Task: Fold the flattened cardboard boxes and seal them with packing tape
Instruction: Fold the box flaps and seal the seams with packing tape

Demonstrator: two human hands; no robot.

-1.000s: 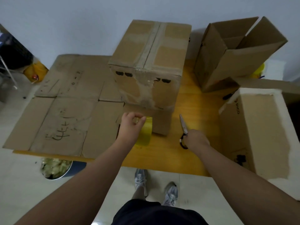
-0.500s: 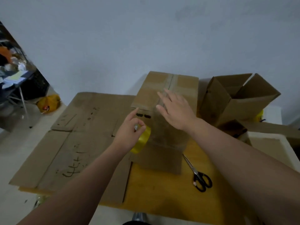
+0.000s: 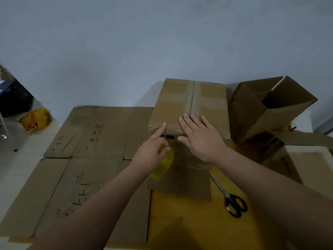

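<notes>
A closed cardboard box [image 3: 173, 105] stands on the yellow table [image 3: 189, 219], its top flaps meeting at a taped centre seam. My right hand [image 3: 200, 136] lies flat and spread on the near edge of the box top, over the seam. My left hand [image 3: 153, 152] holds a yellow roll of packing tape [image 3: 163, 167] against the box's front face, with the index finger stretched up to the top edge. Black-handled scissors [image 3: 230, 201] lie on the table to the right of the box.
Flattened cardboard sheets [image 3: 86, 159] cover the left half of the table. An open box [image 3: 270, 109] lies tipped at the back right, and another box [image 3: 306, 165] stands at the right edge. A yellow bag [image 3: 35, 119] sits on the floor at left.
My right hand left the scissors on the table, rose to the box top and pressed flat on it. My left hand lifted the tape roll up the box's front face.
</notes>
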